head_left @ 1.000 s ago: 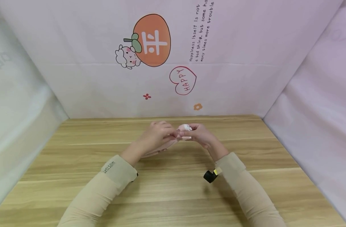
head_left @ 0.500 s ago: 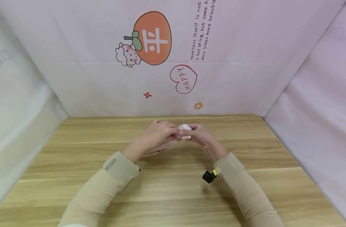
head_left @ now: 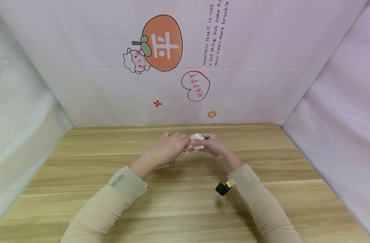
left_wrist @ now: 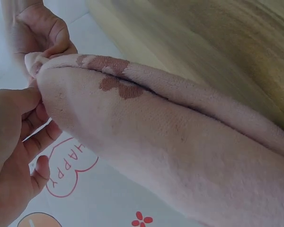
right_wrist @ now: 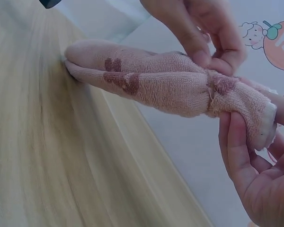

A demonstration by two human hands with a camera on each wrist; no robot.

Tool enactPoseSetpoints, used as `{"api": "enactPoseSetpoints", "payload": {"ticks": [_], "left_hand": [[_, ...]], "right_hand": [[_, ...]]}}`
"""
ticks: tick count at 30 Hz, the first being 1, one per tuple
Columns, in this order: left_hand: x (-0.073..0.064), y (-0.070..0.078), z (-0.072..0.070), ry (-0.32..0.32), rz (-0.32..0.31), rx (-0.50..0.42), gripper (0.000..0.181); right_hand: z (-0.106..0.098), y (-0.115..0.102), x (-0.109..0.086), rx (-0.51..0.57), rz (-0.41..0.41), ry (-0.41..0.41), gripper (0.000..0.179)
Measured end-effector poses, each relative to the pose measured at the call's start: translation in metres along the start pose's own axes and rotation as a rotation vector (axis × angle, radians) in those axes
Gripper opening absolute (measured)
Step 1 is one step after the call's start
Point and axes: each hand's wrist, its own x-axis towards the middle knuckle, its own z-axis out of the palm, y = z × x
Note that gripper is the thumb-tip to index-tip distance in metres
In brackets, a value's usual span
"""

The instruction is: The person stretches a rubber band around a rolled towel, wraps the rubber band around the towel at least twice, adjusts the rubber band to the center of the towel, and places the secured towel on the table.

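A pair of pink terry socks (right_wrist: 156, 87) with darker brownish patches is held in the air between both hands. The two toe ends lie side by side, and the cuff end (right_wrist: 246, 106) is turned back, with a white edge showing. My right hand (head_left: 213, 144) grips this turned cuff, thumb on one side and fingers around the other. My left hand (head_left: 169, 148) pinches the socks just beside the fold with thumb and forefinger, as the right wrist view shows. In the left wrist view, the long foot part (left_wrist: 180, 132) stretches away from the fingers, under the left forearm.
A wooden table (head_left: 185, 209) lies below the hands. White cloth with printed drawings (head_left: 163, 44) hangs behind it, and more white cloth (head_left: 343, 101) closes both sides. A small black wrist camera (head_left: 222, 189) juts from the right sleeve.
The left hand has shifted slightly and turned its knuckles over at the cuff. The right hand keeps its hold in nearly the same place.
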Motion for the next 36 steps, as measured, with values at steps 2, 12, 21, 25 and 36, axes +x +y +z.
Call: {"api": "enactPoseSetpoints", "payload": {"ticks": [2, 12, 21, 25, 36], "left_hand": [[-0.002, 0.0, 0.002, 0.004, 0.004, 0.015, 0.017], [-0.011, 0.0, 0.008, 0.035, -0.001, -0.037, 0.016], [-0.017, -0.006, 0.013, 0.057, 0.015, -0.067, 0.021], [-0.019, -0.009, 0.014, 0.048, 0.011, -0.054, 0.027], [-0.023, -0.014, 0.02, 0.062, -0.018, -0.041, 0.009]], "right_hand": [[-0.003, -0.001, 0.0, 0.003, 0.005, 0.015, 0.025], [-0.008, -0.005, -0.003, -0.006, 0.018, 0.036, 0.022], [-0.009, -0.007, -0.006, 0.033, 0.027, 0.055, 0.017], [-0.01, -0.007, -0.007, 0.047, 0.025, 0.065, 0.017], [-0.014, -0.006, -0.008, 0.059, 0.023, 0.074, 0.024]]}}
